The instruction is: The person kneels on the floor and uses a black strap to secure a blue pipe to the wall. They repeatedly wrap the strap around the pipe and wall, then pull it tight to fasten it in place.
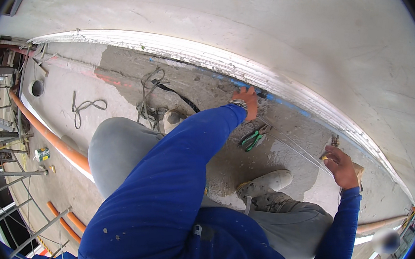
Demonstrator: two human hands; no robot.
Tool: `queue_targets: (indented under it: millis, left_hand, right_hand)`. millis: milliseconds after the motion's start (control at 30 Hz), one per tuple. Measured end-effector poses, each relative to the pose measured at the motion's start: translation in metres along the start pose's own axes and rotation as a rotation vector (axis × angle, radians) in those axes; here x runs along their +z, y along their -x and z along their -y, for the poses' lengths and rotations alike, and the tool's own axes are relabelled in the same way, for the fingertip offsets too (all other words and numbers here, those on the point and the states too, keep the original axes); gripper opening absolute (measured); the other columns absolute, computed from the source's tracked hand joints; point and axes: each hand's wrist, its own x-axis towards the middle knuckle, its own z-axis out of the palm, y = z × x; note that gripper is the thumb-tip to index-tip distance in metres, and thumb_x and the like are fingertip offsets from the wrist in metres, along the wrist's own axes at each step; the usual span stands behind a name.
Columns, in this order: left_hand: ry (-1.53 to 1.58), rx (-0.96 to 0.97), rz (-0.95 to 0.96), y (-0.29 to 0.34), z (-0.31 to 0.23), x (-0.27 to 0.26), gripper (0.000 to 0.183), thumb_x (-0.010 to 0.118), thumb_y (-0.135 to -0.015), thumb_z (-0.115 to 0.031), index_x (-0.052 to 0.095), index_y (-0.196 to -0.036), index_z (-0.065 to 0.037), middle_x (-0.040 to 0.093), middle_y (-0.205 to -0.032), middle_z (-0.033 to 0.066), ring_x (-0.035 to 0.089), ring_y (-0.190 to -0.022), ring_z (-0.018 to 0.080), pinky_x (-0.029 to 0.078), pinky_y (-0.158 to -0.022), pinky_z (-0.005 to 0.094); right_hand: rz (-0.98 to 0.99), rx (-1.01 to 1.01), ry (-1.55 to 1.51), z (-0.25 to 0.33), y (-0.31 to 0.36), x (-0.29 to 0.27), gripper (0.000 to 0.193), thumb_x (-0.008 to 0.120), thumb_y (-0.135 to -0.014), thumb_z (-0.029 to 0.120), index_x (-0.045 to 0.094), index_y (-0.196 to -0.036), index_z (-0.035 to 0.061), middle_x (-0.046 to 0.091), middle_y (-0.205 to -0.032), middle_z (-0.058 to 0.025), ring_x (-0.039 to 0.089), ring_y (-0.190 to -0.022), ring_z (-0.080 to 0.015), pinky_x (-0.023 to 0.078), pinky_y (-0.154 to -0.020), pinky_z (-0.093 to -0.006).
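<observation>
My left hand (pixel 245 103) reaches to the foot of the wall, its fingers bent down at a blue pipe (pixel 289 106). What lies under those fingers is hidden. Off to the right, my right hand (pixel 342 168) is closed in a pinch around something small with a yellowish tip, too small to name. Thin pale wires (pixel 295 147) stretch over the floor between both hands. Green-handled pliers (pixel 252 138) lie just below my left wrist. Beside my right hand is a block that looks like wood (pixel 358 172).
A power tool with a cord (pixel 172 119) sits left of my left arm, near a black strap (pixel 180 96). A loose grey cord (pixel 83 107) lies farther left. Orange pipes (pixel 50 132), a can (pixel 42 154) and scaffold tubes (pixel 13 173) are at the far left. A white ledge (pixel 175 46) edges the wall.
</observation>
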Motion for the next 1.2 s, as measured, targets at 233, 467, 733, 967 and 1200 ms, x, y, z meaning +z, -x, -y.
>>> queue_targets:
  millis: [233, 467, 733, 967, 1200]
  left_hand:
    - [-0.033, 0.017, -0.037, -0.009, 0.013, 0.013, 0.084, 0.060, -0.094, -0.032, 0.030, -0.163, 0.005, 0.029, -0.168, 0.0212, 0.032, -0.154, 0.0470, 0.025, -0.129, 0.0610]
    - [-0.033, -0.023, 0.033, 0.015, -0.003, -0.018, 0.074, 0.054, -0.099, -0.027, 0.032, -0.163, 0.001, 0.028, -0.170, 0.0198, 0.024, -0.159, 0.0436, 0.020, -0.131, 0.0630]
    - [-0.054, 0.010, 0.071, 0.006, -0.003, -0.009, 0.082, 0.060, -0.093, -0.027, 0.031, -0.163, 0.004, 0.026, -0.170, 0.0213, 0.026, -0.158, 0.0454, 0.020, -0.130, 0.0626]
    - [-0.123, 0.029, 0.086, 0.020, -0.022, -0.030, 0.084, 0.059, -0.093, -0.029, 0.029, -0.165, 0.003, 0.024, -0.172, 0.0203, 0.025, -0.159, 0.0456, 0.019, -0.131, 0.0624]
    - [-0.133, 0.002, 0.073, 0.023, -0.011, -0.031, 0.082, 0.063, -0.090, -0.027, 0.037, -0.161, 0.003, 0.028, -0.171, 0.0193, 0.029, -0.157, 0.0445, 0.020, -0.130, 0.0635]
  right_hand:
    - [0.010, -0.024, 0.027, 0.001, -0.005, 0.002, 0.050, 0.075, -0.092, 0.016, 0.065, -0.138, -0.0020, 0.073, -0.128, -0.0183, 0.072, -0.112, -0.0287, 0.056, -0.100, -0.0399]
    - [0.015, -0.006, 0.041, 0.007, -0.003, 0.000, 0.050, 0.075, -0.094, 0.017, 0.065, -0.138, -0.0016, 0.073, -0.128, -0.0202, 0.072, -0.115, -0.0312, 0.056, -0.101, -0.0403]
    - [0.018, 0.011, 0.030, 0.002, -0.005, 0.000, 0.050, 0.075, -0.094, 0.017, 0.064, -0.139, -0.0015, 0.072, -0.131, -0.0211, 0.072, -0.117, -0.0322, 0.056, -0.102, -0.0412]
    - [0.024, 0.043, 0.024, 0.002, -0.001, 0.000, 0.050, 0.075, -0.094, 0.016, 0.064, -0.140, -0.0013, 0.071, -0.133, -0.0198, 0.071, -0.118, -0.0319, 0.056, -0.102, -0.0412]
    - [0.137, 0.031, 0.193, 0.023, -0.015, 0.019, 0.052, 0.076, -0.094, 0.024, 0.064, -0.141, 0.0027, 0.068, -0.139, -0.0208, 0.066, -0.128, -0.0375, 0.051, -0.109, -0.0454]
